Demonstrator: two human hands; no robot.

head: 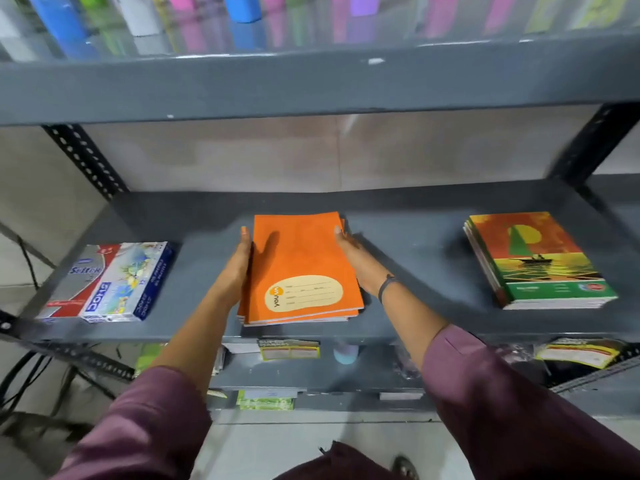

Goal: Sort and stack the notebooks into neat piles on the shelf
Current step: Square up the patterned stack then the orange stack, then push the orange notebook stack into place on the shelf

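Mid-frame, the orange notebook pile (pixel 301 271) is squared between flat left hand (pixel 239 268) and right hand (pixel 356 261); sailboat-cover pile (pixel 540 261) already stacked right.

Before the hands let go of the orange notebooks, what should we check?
1. Left hand flat against the orange notebook pile: ok.
2. Right hand against the opposite side: ok.
3. Pile edges lined up: not ok, lower books stick out.
4. Pile fully on the grey metal shelf: ok.
5. Gap to the green sailboat-cover notebook pile: ok.
6. Notebook count: cannot tell.
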